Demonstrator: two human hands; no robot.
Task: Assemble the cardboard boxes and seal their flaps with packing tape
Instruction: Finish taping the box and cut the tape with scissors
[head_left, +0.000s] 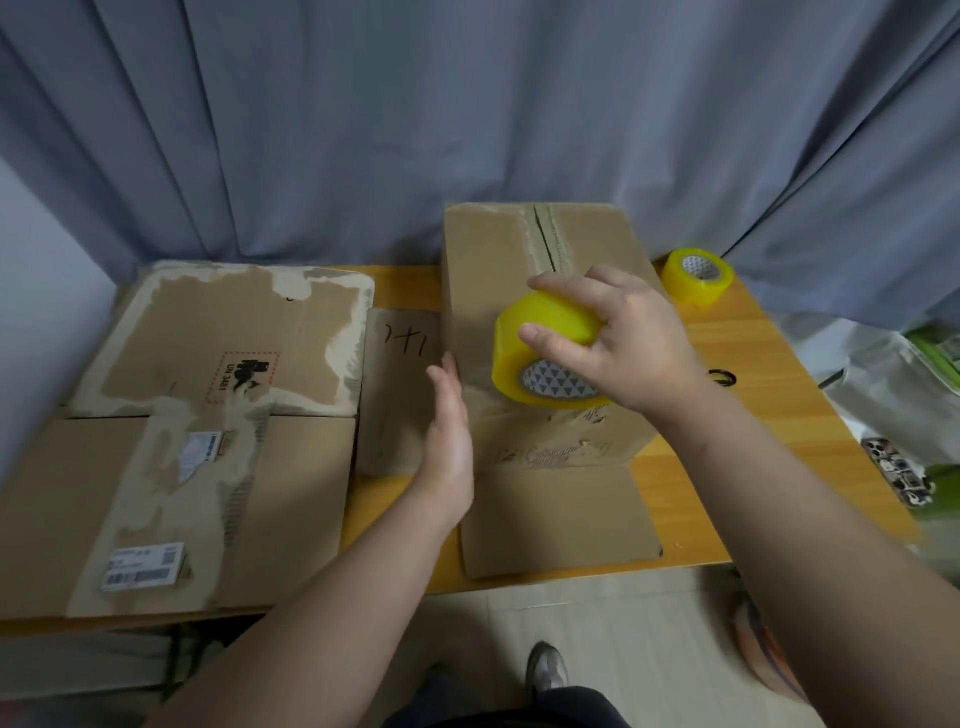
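At the left end of the orange-brown wooden table (769, 395) lie two flattened brown cardboard boxes (218, 364), scuffed, with pale patches of torn tape and white labels. Just right of them a brown flap with black handwriting (402, 364) juts out, apparently from the upright brown cardboard box (483, 260) mid-table.

The left hand (449, 441) is flat, fingers straight and together. It is set edge-on against that box's left wall and holds nothing. The box's top seam shows as a dark unsealed slit, and a front flap (561, 519) lies open toward the person.

Over the box the right hand (623, 338) wraps fingers and thumb round a roll of yellow packing tape (540, 332). I can't tell whether the roll touches the cardboard.

The box looks light, hollow and worn. I'd expect its walls to give and the whole thing to slide, so it is best braced near a corner, where the board is stiffest. The roll is rigid and smooth, and safest gripped round its outer rim.

Further right sit a second yellow tape roll (698, 275) and a small black ring (722, 378). Crumpled plastic bags (883, 374) lie beyond the table edge.
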